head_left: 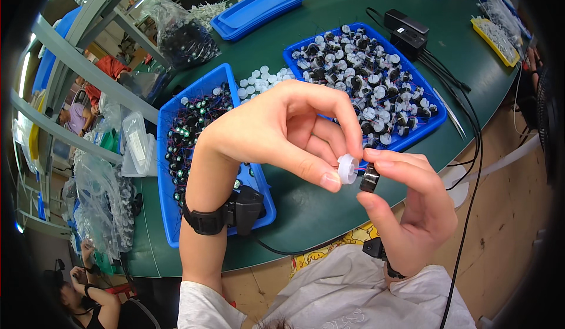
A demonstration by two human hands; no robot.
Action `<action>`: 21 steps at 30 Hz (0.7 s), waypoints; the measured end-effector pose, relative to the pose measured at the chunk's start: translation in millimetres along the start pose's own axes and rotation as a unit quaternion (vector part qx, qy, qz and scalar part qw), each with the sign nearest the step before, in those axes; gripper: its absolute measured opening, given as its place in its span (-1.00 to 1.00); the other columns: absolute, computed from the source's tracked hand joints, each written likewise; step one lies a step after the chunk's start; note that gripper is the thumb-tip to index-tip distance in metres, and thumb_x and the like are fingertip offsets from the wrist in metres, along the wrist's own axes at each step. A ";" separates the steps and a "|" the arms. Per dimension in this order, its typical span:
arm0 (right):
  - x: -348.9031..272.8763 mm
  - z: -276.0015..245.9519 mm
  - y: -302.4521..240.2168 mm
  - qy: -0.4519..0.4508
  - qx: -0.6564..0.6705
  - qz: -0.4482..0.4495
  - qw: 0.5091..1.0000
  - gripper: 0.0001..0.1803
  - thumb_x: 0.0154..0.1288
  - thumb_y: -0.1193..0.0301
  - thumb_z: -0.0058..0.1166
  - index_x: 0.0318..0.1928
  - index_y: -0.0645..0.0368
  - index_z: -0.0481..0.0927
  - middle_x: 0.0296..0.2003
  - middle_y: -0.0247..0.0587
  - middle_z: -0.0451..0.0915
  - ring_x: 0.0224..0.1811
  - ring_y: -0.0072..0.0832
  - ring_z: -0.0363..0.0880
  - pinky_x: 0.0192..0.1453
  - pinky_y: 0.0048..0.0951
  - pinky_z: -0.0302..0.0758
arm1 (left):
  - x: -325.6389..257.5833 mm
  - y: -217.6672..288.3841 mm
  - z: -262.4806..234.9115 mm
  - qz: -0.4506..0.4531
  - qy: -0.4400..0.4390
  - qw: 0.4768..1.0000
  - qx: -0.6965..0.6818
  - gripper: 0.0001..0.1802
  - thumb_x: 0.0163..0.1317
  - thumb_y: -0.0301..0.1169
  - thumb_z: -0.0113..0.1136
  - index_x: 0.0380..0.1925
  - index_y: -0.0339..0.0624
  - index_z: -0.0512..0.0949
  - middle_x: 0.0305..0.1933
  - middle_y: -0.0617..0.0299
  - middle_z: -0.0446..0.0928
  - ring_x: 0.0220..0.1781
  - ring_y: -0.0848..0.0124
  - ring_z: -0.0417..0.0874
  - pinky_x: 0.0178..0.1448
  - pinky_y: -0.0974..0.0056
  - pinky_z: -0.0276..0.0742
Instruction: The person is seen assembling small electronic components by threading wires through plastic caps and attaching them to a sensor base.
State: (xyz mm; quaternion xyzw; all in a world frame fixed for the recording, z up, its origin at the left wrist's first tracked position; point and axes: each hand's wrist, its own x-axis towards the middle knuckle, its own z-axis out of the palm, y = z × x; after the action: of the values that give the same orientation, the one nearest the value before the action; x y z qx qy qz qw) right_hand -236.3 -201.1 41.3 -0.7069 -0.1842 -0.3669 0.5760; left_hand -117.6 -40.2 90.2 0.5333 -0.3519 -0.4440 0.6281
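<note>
Left hand (pixel 282 132) pinches a small white plastic cap (pixel 347 168) between thumb and forefinger, held in the air above the green table (pixel 306 205). Right hand (pixel 412 205) pinches a small black cylindrical part (pixel 369 179), touching the cap's right side. Both pieces look light, rigid and smooth, likely slippery; best gripped at the rims. Thin red wires seem to trail behind the cap, probably delicate. Behind them, a blue tray (pixel 421 132) of similar pieces; a second blue tray (pixel 168 211) at left.
</note>
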 end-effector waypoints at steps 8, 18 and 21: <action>0.3 -0.8 -1.2 -0.007 -0.012 -0.003 1.000 -0.61 -0.23 0.68 0.27 -0.25 0.34 0.54 -0.30 -0.03 0.59 -0.28 -0.30 0.58 -0.22 -0.44 0.45 | 0.1 -1.1 -0.2 0.010 0.001 1.000 0.000 -0.62 -0.27 -0.69 0.38 -0.38 -0.36 0.45 -0.26 0.07 0.42 -0.20 0.36 0.52 -0.09 0.31 0.54; -1.2 0.6 -0.1 -0.003 -0.016 0.021 1.000 -0.63 -0.19 0.63 0.28 -0.25 0.35 0.54 -0.32 -0.06 0.57 -0.32 -0.35 0.54 -0.25 -0.47 0.48 | 0.6 -1.0 -0.9 0.021 0.002 1.000 0.007 -0.62 -0.28 -0.69 0.39 -0.39 -0.34 0.46 -0.27 0.07 0.43 -0.21 0.36 0.52 -0.12 0.32 0.54; -2.9 6.0 -1.9 0.019 0.026 0.065 0.997 -0.66 -0.15 0.61 0.27 -0.25 0.35 0.54 -0.34 -0.08 0.56 -0.35 -0.38 0.53 -0.27 -0.49 0.48 | 0.5 -1.4 -0.2 0.019 0.003 1.000 0.007 -0.62 -0.28 -0.69 0.38 -0.39 -0.34 0.46 -0.27 0.07 0.43 -0.22 0.36 0.52 -0.12 0.32 0.53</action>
State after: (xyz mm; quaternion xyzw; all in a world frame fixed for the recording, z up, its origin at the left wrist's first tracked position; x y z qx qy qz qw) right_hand -237.7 -194.4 40.0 -0.6950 -0.1367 -0.3369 0.6203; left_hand -117.4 -40.6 88.8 0.5324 -0.3635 -0.4275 0.6338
